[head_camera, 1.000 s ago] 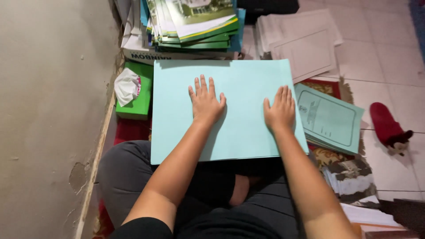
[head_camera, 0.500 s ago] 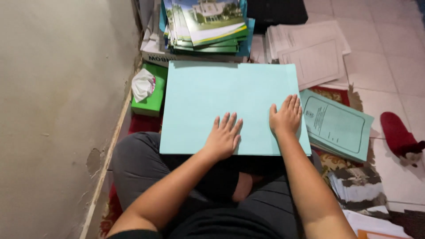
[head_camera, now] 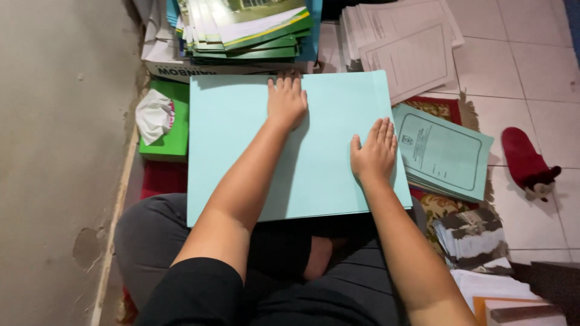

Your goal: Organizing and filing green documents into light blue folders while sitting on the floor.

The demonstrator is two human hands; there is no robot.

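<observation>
A large light blue paper folder (head_camera: pixel 235 151) lies across my lap and the floor in front of me. My left hand (head_camera: pixel 287 101) presses flat on its upper middle, fingers reaching the far edge. My right hand (head_camera: pixel 374 154) lies flat near the folder's right edge, fingers spread. Neither hand holds anything. To the right of the folder sits a stack of light blue printed covers (head_camera: pixel 444 154).
A wall runs along the left. A green tissue box (head_camera: pixel 166 121) sits left of the folder. A pile of green-edged booklets (head_camera: pixel 248 27) and white printed sheets (head_camera: pixel 402 45) lie ahead. A red slipper (head_camera: pixel 527 160) rests on the tiles at right, more papers at lower right.
My left hand slid from the folder's near edge up to its far edge along the middle. My right hand stayed near the right edge.
</observation>
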